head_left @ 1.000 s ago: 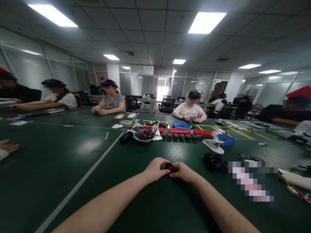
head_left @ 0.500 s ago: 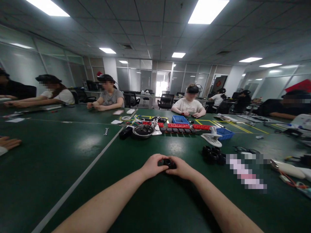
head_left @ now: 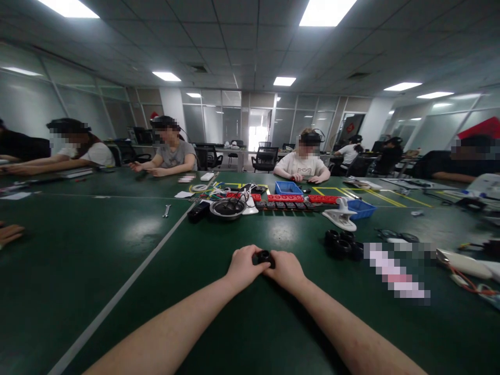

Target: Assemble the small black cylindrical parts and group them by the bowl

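A small black round part (head_left: pixel 264 255) with a raised ring-shaped top is held between my two hands, close above the green table (head_left: pixel 187 312). My left hand (head_left: pixel 245 268) is closed on its left side, the thumb reaching across the front. From the right, the fingers of my right hand (head_left: pixel 289 271) press against the same part, and both thumbs nearly meet. Its lower portion is covered by my fingers. Off to the right stands a cluster of several black ring-shaped parts (head_left: pixel 342 247) that look similar.
Ahead lie a round metal-rimmed pan-like thing (head_left: pixel 227 209), red strips (head_left: pixel 285 198), a white clip-shaped stand (head_left: pixel 340 216) and blue bins (head_left: pixel 288 188). A wrench (head_left: pixel 166 211) lies left. Cables and tools crowd the right. Co-workers sit around the table; one's hand (head_left: pixel 11 234) rests at far left.
The black part has turned in my hands, so its round top now faces up more plainly. My right fingers have shifted on it. The view has moved slightly.
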`<act>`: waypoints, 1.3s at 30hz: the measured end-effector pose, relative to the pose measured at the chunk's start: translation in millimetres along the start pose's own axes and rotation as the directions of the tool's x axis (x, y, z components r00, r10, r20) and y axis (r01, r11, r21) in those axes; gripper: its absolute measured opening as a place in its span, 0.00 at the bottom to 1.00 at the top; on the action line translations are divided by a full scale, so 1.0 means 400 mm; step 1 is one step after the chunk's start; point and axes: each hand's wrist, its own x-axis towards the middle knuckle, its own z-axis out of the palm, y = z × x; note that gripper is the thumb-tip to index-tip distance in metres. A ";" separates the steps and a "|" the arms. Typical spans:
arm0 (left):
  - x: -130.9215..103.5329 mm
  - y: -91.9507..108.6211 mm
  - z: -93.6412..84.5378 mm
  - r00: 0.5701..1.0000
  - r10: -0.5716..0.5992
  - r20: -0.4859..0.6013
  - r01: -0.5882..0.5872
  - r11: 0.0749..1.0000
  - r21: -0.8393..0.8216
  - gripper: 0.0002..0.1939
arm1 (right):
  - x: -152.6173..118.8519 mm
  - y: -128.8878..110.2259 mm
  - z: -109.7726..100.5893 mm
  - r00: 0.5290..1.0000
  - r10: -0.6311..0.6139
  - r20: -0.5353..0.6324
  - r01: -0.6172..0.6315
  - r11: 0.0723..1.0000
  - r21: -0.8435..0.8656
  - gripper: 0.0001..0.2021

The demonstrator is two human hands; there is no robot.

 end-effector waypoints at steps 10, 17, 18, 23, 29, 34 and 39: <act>0.005 -0.013 -0.029 0.993 0.102 0.066 -0.093 0.987 -0.131 0.14 | 0.003 0.070 -0.021 0.980 -0.167 0.106 0.129 0.945 0.302 0.24; 0.013 -0.020 -0.045 0.967 0.181 0.182 -0.144 0.970 -0.196 0.16 | 0.004 0.057 -0.030 0.964 -0.218 0.150 0.164 0.937 0.308 0.13; 0.013 -0.021 -0.046 0.966 0.173 0.192 -0.134 0.970 -0.201 0.16 | 0.003 0.051 -0.030 0.969 -0.197 0.149 0.149 0.946 0.287 0.12; 0.012 -0.020 -0.032 0.983 0.103 0.151 -0.075 0.980 -0.182 0.15 | -0.005 0.010 -0.009 0.999 -0.030 0.043 0.026 0.996 0.084 0.13; 0.009 -0.016 -0.028 0.990 0.068 0.122 -0.047 0.985 -0.163 0.14 | -0.014 -0.019 -0.002 0.997 0.007 -0.072 -0.012 0.997 -0.077 0.17; 0.005 -0.011 -0.045 0.971 0.155 0.184 -0.115 0.971 -0.211 0.16 | -0.008 0.035 -0.030 0.979 -0.169 0.112 0.144 0.968 0.204 0.19; 0.001 -0.010 -0.037 0.968 0.159 0.194 -0.109 0.963 -0.246 0.16 | -0.003 0.054 -0.031 0.969 -0.173 0.175 0.127 0.961 0.245 0.10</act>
